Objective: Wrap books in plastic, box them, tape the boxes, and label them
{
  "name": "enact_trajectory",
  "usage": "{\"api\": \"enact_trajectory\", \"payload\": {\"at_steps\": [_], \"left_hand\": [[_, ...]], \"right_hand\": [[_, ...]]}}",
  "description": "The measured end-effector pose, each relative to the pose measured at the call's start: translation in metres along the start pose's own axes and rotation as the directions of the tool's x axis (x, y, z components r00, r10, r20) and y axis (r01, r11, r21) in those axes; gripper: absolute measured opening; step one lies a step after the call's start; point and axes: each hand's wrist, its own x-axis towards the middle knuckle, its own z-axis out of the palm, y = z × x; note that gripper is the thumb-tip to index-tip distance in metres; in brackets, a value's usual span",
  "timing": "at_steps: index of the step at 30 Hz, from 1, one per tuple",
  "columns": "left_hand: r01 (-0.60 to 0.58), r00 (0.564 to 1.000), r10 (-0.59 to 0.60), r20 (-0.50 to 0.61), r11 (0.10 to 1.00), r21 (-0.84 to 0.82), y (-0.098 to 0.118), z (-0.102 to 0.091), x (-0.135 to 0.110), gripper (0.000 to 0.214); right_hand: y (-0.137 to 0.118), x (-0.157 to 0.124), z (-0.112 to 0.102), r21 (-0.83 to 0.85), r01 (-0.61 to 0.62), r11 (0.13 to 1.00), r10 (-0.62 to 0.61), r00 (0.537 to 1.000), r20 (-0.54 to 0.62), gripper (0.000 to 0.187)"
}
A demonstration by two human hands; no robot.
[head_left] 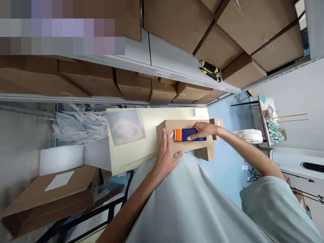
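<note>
A closed cardboard box (187,146) lies on the cream tabletop in front of me. Gripped from above in my right hand (202,130) is a dark blue and orange tape dispenser (186,135), its toothed orange end pointing left. The dispenser rests on or just above the box top; I cannot tell which. My left hand (165,157) lies against the near left part of the box, fingers stretched out and thumb apart, holding nothing. A small whitish strip shows on the box between those fingers and the teeth.
A flat clear plastic bag (125,126) lies on the cream table (152,116). Behind it, a shelf (174,50) carries cardboard boxes and yellow-black utility knives (210,71). Small boxes (207,152) stick out at right, near a white roll (250,136). An open carton (50,195) stands lower left.
</note>
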Motion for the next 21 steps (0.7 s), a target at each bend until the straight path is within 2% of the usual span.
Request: {"api": "enact_trajectory", "payload": {"at_steps": [3, 8, 13, 16, 21], "left_hand": [[-0.093, 0.994, 0.077, 0.080, 0.973, 0.213, -0.004, 0.013, 0.006, 0.108], [-0.137, 0.988, 0.093, 0.120, 0.892, 0.431, -0.010, 0.016, 0.011, 0.109], [-0.140, 0.988, 0.090, 0.122, 0.856, 0.498, -0.011, 0.018, 0.012, 0.114], [-0.144, 0.988, 0.090, 0.128, 0.840, 0.523, -0.013, 0.019, 0.016, 0.108], [-0.146, 0.986, 0.076, 0.149, 0.827, 0.543, -0.012, 0.017, 0.024, 0.099]], "right_hand": [[0.002, 0.000, -0.001, 0.005, 0.026, 1.000, -0.027, 1.000, 0.009, 0.065], [0.005, 0.000, -0.008, 0.066, 0.057, 0.996, -0.062, 0.995, 0.077, 0.063], [0.007, -0.002, -0.014, 0.047, 0.085, 0.995, -0.092, 0.985, 0.147, 0.060], [0.013, -0.005, -0.019, 0.030, 0.129, 0.991, -0.132, 0.979, 0.153, 0.057], [0.052, -0.021, -0.040, 0.004, 0.164, 0.986, -0.162, 0.969, 0.188, 0.054]]}}
